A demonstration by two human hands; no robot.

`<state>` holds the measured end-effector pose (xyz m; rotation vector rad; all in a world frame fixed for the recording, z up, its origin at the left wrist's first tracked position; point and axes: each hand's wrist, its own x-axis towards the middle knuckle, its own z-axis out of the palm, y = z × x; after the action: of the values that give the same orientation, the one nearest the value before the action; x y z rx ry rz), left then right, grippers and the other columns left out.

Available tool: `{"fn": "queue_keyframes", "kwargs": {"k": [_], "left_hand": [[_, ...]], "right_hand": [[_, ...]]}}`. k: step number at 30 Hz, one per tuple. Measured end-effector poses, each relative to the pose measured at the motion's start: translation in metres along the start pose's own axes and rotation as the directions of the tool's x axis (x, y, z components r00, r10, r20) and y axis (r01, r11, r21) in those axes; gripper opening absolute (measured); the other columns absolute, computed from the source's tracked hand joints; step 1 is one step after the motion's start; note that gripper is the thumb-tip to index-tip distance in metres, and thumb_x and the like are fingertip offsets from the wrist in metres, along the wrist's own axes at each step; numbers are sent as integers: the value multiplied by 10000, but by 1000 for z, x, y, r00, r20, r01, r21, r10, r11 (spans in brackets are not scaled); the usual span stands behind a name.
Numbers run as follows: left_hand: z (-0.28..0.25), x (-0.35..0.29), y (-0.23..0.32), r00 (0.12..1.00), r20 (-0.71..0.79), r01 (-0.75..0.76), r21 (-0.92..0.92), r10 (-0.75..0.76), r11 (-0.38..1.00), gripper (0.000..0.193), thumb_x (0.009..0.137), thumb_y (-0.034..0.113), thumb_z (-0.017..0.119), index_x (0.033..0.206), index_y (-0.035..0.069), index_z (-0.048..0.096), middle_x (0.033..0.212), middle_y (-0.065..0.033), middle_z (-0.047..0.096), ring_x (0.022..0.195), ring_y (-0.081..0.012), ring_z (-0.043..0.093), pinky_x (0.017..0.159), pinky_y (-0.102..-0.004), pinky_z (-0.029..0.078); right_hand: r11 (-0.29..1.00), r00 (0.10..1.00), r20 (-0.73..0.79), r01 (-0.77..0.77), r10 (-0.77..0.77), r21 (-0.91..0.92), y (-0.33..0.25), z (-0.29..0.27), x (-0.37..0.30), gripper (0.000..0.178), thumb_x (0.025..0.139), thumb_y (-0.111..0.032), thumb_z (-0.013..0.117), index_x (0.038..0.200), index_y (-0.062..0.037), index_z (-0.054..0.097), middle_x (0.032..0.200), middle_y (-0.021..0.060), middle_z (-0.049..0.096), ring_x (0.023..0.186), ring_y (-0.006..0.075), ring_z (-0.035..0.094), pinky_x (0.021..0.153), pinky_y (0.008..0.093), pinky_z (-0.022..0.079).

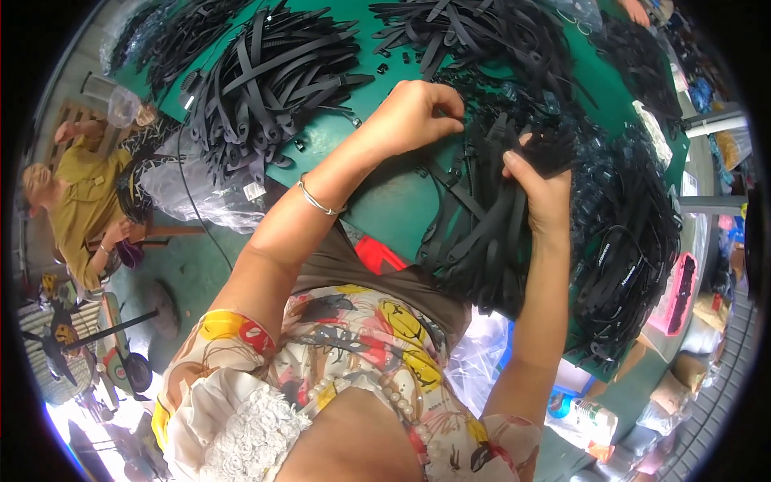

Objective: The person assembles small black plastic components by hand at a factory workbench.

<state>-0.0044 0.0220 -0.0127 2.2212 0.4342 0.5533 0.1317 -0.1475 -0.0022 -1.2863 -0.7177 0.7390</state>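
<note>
Over the green tabletop, my left hand [416, 119] is closed, thumb and fingertips pressed together; whatever small thing might be between them cannot be made out. To its right, my right hand [546, 189] grips several black straps [502, 189], the thumb lying over them and the other fingers mostly hidden beneath. More flat black straps [474, 257] hang and lie below, toward my lap. Small black buckle-like pieces [382, 68] are scattered on the tabletop beyond my left hand.
A large heap of black straps [265, 80] covers the table's left side, with another heap [482, 32] at the far side. Glossy dark small parts [590, 153] pile up at the right. A pink tray [683, 293] stands beyond them. Another person [88, 201] sits at the left.
</note>
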Motion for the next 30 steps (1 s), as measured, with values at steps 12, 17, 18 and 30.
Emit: {"fn": "queue_keyframes", "kwargs": {"k": [12, 17, 18, 30], "left_hand": [[11, 7, 20, 934, 262, 329, -898, -244, 292, 137, 766, -6, 649, 900, -22, 626, 873, -117, 642, 835, -197, 644, 768, -266, 513], [19, 11, 20, 921, 276, 338, -917, -274, 213, 172, 780, -31, 629, 951, -21, 611, 903, -107, 638, 877, -202, 638, 807, -270, 518], [21, 12, 22, 920, 279, 341, -916, -274, 212, 172, 780, -31, 629, 951, -21, 611, 903, -107, 638, 877, -202, 638, 807, -270, 518], [36, 6, 37, 959, 68, 181, -896, -277, 406, 176, 769, -77, 612, 927, -1, 602, 908, -82, 619, 854, -171, 617, 787, -271, 501]], "right_hand": [[1000, 1000, 15, 4, -4, 12, 0, 0, 1, 191, 710, -1, 688, 856, -37, 570, 727, 4, 573, 600, 81, 532, 571, 214, 429], [999, 1000, 16, -15, 15, 41, 0, -1, 1, 192, 710, -10, 694, 855, -36, 571, 726, 3, 573, 599, 81, 537, 576, 212, 430], [999, 1000, 14, -16, 16, 42, 1, -2, 1, 192, 710, -10, 694, 855, -36, 571, 726, 3, 573, 599, 81, 537, 576, 212, 430], [992, 998, 35, -61, 57, 110, 2, -3, 3, 204, 714, -29, 693, 879, -31, 574, 735, 14, 581, 608, 92, 549, 596, 222, 441]]}}
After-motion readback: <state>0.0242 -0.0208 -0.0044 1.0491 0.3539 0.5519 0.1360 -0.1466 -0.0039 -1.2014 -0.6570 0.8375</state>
